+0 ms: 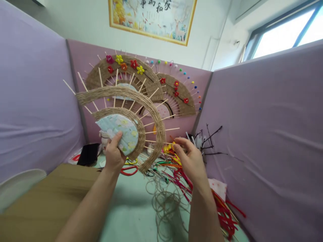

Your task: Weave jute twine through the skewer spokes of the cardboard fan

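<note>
My left hand (115, 153) grips a fan-shaped craft (157, 122) by its pale blue floral centre (127, 129), thumb across the front; the fingers behind are hidden. Two bands of brown twine run around the centre, woven through thin wooden sticks that fan outward. My right hand (190, 159) is closed at the lower right rim, thumb and forefinger pinching the tip of one stick (168, 143). Loose twine (168, 205) lies in tangled loops on the table below the fan.
Two finished fans with felt-like flowers (133, 64) hang on the pink partition behind. Red-handled scissors (129, 170) lie on the pale green table (128, 215). Red pipe cleaners (227, 215), dark twigs (210, 137) and a cardboard sheet (50, 201) lie around. Purple partitions (267, 141) flank the table.
</note>
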Demonstrator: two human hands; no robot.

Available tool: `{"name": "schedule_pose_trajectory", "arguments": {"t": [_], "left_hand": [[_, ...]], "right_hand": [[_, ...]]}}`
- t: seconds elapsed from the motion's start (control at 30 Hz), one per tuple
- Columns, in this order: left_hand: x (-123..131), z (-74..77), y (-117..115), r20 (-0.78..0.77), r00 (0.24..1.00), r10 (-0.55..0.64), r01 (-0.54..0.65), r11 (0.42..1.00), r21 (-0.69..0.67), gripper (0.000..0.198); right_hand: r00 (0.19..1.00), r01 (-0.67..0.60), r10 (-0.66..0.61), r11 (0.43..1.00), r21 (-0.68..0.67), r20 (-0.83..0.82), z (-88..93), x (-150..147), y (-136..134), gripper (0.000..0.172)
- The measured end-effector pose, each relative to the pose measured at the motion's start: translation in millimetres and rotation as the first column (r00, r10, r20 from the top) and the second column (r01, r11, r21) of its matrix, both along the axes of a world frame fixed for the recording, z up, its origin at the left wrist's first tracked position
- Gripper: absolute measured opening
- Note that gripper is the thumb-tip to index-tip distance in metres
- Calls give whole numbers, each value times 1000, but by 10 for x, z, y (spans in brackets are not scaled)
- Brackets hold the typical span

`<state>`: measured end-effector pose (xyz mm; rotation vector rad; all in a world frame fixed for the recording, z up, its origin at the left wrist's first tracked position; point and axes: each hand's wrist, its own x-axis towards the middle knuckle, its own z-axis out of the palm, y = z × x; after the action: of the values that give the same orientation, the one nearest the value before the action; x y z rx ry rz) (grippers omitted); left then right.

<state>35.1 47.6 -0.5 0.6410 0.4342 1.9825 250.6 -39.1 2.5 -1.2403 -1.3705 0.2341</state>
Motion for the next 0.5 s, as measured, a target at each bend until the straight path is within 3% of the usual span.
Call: {"name": "schedule_pose_trajectory", "arguments": {"t": [0.2,0.37,0.5], "left_hand": [[83,-126,74,-67,988,-141,145,988,47,43],[116,-155,40,-138,954,-267,268,963,-10,45],[134,-152,19,-179,938,-296,289,955,-63,49]], "right_hand": [[977,194,-204,973,126,67,-84,-111,217,35],[976,217,-219,969,119,2,-158,-72,307,29],[974,223,-218,971,86,-58,-186,-51,329,29]]}}
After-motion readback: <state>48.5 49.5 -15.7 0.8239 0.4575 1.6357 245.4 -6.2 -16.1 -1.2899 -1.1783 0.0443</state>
